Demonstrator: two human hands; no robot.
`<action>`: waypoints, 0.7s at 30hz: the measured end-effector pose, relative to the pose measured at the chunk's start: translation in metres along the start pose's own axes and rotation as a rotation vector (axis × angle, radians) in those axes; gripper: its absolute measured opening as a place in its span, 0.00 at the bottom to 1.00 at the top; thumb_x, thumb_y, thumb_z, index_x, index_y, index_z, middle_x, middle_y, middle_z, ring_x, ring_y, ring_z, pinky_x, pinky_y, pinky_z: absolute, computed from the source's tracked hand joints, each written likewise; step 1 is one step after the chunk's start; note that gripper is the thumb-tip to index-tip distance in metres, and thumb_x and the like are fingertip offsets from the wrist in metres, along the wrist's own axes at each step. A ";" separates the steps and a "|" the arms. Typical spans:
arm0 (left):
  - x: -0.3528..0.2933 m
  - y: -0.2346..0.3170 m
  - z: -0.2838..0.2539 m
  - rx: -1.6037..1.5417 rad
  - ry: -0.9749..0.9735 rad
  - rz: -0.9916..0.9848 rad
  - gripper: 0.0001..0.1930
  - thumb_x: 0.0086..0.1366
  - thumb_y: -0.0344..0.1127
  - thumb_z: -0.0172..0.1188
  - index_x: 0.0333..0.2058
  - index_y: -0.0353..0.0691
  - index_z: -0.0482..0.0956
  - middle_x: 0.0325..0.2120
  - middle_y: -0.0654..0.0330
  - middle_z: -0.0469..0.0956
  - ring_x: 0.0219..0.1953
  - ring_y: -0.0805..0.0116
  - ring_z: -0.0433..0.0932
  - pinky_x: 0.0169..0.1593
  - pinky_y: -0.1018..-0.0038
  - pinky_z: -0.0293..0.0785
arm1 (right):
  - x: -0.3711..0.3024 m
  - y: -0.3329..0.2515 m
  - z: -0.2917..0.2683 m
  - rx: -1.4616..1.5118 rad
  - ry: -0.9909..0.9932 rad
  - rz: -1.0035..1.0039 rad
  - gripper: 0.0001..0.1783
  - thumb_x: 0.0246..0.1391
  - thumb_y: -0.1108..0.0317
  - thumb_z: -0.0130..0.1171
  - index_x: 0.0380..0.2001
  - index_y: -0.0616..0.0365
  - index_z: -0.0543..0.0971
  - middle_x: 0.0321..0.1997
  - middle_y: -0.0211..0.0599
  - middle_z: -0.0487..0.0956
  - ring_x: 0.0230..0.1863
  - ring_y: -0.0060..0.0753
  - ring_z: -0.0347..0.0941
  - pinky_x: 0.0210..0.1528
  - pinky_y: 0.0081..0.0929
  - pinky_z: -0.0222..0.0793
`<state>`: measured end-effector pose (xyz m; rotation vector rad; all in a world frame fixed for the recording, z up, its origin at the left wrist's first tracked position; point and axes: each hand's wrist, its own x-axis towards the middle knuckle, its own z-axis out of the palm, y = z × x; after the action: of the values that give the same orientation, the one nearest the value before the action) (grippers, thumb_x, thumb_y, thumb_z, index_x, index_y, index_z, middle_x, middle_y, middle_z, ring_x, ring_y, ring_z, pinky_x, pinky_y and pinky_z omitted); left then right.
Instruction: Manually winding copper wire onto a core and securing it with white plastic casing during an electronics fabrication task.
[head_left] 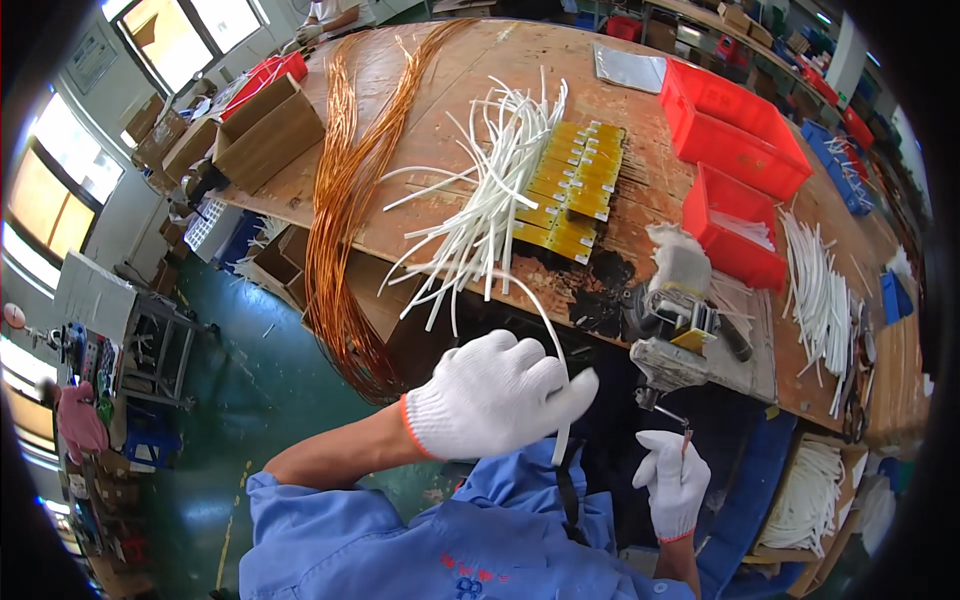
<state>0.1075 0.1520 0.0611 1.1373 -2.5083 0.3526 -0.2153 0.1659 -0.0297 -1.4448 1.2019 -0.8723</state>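
My left hand (495, 390), in a white knit glove with an orange cuff, is closed with its thumb against a long white sleeve tube (548, 318). The tube arcs over from the table side, and its lower end hangs below my thumb. My right hand (675, 485), gloved too, has its fingers closed round the end of a small bent crank handle (670, 411) below the bench vise (668, 365). A yellow-wrapped block (690, 340) with metal parts sits in the vise. Beyond lie a bundle of white sleeve tubes (490, 200) and rows of yellow-wrapped blocks (575, 185).
Long strands of copper wire (340, 200) hang over the table's left edge beside a cardboard box (268, 135). Red bins (735, 130) stand at the right, next to more white tubes (820, 290). A carton of white tubes (805, 500) is at lower right.
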 end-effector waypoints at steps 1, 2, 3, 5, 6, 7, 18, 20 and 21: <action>0.000 0.007 -0.001 -0.038 0.077 -0.093 0.15 0.51 0.36 0.76 0.39 0.50 0.88 0.33 0.68 0.81 0.33 0.66 0.82 0.35 0.67 0.80 | -0.001 0.004 -0.003 0.016 0.012 0.013 0.25 0.84 0.54 0.50 0.52 0.66 0.86 0.21 0.29 0.81 0.21 0.14 0.67 0.25 0.20 0.56; 0.002 0.009 -0.005 -0.096 0.198 -0.136 0.14 0.49 0.36 0.76 0.36 0.51 0.87 0.34 0.67 0.81 0.35 0.63 0.83 0.38 0.64 0.81 | -0.002 0.016 -0.004 0.036 0.050 0.006 0.27 0.84 0.51 0.50 0.52 0.67 0.85 0.21 0.30 0.78 0.19 0.15 0.66 0.21 0.20 0.53; 0.007 0.007 -0.016 -0.152 0.233 -0.143 0.13 0.51 0.34 0.75 0.37 0.49 0.86 0.35 0.63 0.81 0.37 0.59 0.83 0.40 0.62 0.81 | -0.002 0.022 -0.009 0.061 0.062 0.014 0.27 0.84 0.51 0.50 0.52 0.67 0.85 0.21 0.30 0.78 0.19 0.15 0.66 0.21 0.20 0.52; 0.009 -0.008 -0.039 -0.313 0.158 -0.198 0.11 0.55 0.31 0.73 0.38 0.45 0.85 0.39 0.56 0.82 0.41 0.51 0.84 0.45 0.58 0.82 | -0.005 0.031 -0.015 0.106 0.086 0.038 0.27 0.84 0.51 0.50 0.52 0.67 0.85 0.22 0.30 0.78 0.19 0.15 0.66 0.21 0.20 0.52; 0.008 -0.016 -0.042 -0.374 0.124 -0.254 0.10 0.58 0.29 0.72 0.39 0.43 0.84 0.40 0.53 0.82 0.43 0.47 0.84 0.47 0.56 0.82 | -0.008 0.024 -0.019 0.143 0.098 0.098 0.24 0.84 0.55 0.50 0.52 0.67 0.86 0.22 0.29 0.81 0.22 0.13 0.69 0.25 0.20 0.56; 0.000 -0.028 -0.031 -0.481 0.034 -0.422 0.08 0.63 0.28 0.70 0.41 0.41 0.84 0.41 0.49 0.83 0.44 0.45 0.85 0.48 0.57 0.82 | -0.009 0.026 -0.018 0.138 0.111 0.121 0.24 0.84 0.55 0.50 0.52 0.67 0.86 0.22 0.29 0.81 0.22 0.14 0.70 0.25 0.19 0.56; 0.001 -0.302 0.209 -0.273 -0.036 -1.141 0.45 0.70 0.75 0.58 0.61 0.34 0.84 0.51 0.40 0.89 0.54 0.43 0.87 0.62 0.55 0.76 | 0.010 0.029 0.002 0.078 0.009 0.115 0.25 0.84 0.55 0.50 0.53 0.69 0.85 0.24 0.31 0.82 0.22 0.13 0.69 0.25 0.19 0.56; 0.058 -0.288 0.211 -0.442 -0.196 -1.065 0.40 0.68 0.69 0.63 0.55 0.32 0.88 0.43 0.47 0.91 0.45 0.55 0.88 0.56 0.60 0.80 | 0.005 0.040 0.002 0.073 0.060 0.130 0.26 0.84 0.54 0.50 0.53 0.69 0.85 0.24 0.31 0.82 0.22 0.14 0.68 0.25 0.19 0.56; 0.062 -0.292 0.218 -0.507 -0.179 -1.077 0.39 0.67 0.68 0.63 0.55 0.32 0.88 0.43 0.45 0.91 0.46 0.52 0.89 0.56 0.59 0.80 | 0.005 0.043 0.004 0.085 0.062 0.134 0.26 0.84 0.54 0.50 0.53 0.69 0.85 0.24 0.31 0.82 0.22 0.14 0.68 0.25 0.20 0.56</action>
<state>0.2434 -0.1580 -0.0874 2.0573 -1.5738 -0.6443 -0.2204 0.1626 -0.0724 -1.2626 1.2773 -0.8704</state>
